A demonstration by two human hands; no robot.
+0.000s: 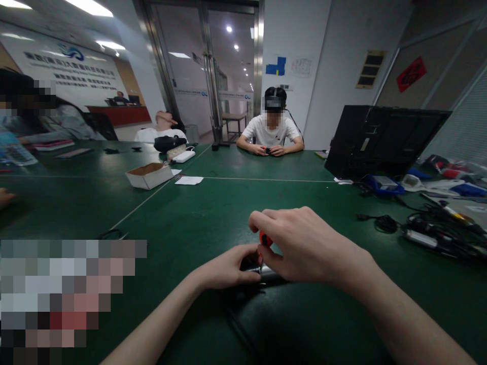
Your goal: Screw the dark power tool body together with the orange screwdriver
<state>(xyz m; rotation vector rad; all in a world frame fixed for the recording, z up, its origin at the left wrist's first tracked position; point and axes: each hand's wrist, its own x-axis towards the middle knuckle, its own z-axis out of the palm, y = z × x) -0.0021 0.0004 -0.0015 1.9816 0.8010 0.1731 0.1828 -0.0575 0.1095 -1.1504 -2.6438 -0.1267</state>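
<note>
Low over the table, my left hand [230,266] is closed on a silver and black cylindrical device [271,274] lying crosswise. A black cord [241,327] runs from near it toward me. Above the device, my right hand [308,243] grips the orange and black handle of a screwdriver [265,239], held upright. Its thin shaft points down at the device beside my left fingertips. Whether the tip touches a screw is hidden by my fingers.
On the green table [228,203] stand an open cardboard box [150,176] and a black monitor [384,139]. Tangled cords with silver tools [420,237] lie at right, near a blue meter [385,184]. A person [272,126] sits opposite; others are at the left.
</note>
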